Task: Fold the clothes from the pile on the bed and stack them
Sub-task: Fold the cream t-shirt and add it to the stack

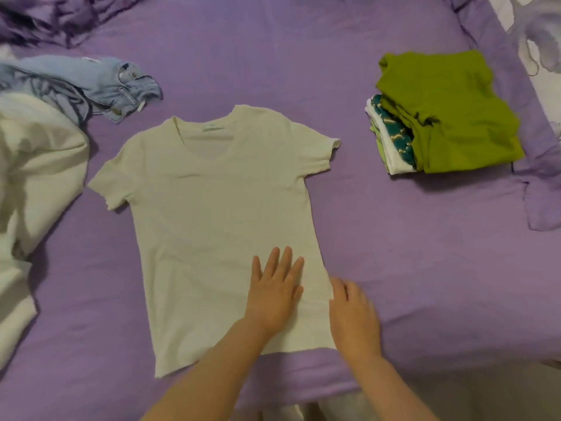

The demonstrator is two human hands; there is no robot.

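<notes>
Both bare forearms enter from the bottom edge of the frame and angle upward toward lower centre; the left hand (274, 291) lies palm down with its fingers straight and slightly spread, pointing toward the top of the frame; the right hand (353, 314) sits just beside it, to its right and a little lower, back up, fingers together and gently bent, somewhat blurred.

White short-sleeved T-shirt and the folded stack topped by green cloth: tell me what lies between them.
Only bare purple bedsheet separates the white short-sleeved T-shirt from the folded stack topped by green cloth, as the head view shows.
</notes>
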